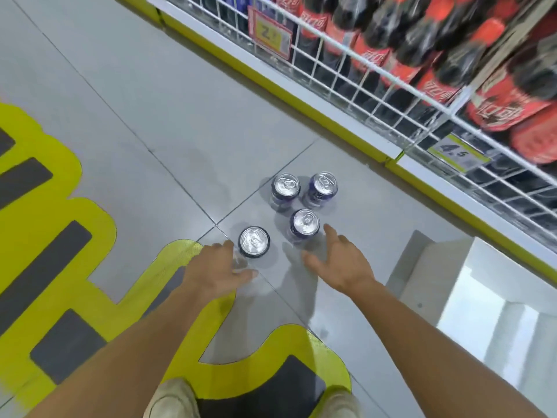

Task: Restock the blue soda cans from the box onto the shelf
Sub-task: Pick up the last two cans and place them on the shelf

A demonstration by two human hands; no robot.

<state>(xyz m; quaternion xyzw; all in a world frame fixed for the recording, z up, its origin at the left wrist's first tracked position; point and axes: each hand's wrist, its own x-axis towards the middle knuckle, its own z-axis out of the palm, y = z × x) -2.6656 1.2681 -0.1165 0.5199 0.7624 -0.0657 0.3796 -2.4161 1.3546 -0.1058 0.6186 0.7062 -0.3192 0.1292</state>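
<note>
Cans (254, 241) near outstretched hands (218, 271) (340, 263) (fingers (330, 233) spread)

Four cans stand upright on the floor (150, 101), before the shelf (301, 95).
Far-left can (285, 184) and far-right can (324, 183) sit side by side, nearest the shelf.
Third can (306, 222) stands just before that pair, fourth can (254, 241) apart to its left.
Left hand (221, 267) is just before the fourth can, right hand (340, 260) just beside the third.
Box (434, 267) is on the floor right of the cans.
Bottles (376, 31) stand behind the shelf's wire guard (361, 64).
Floor marking (102, 233) lies to the left.
</note>
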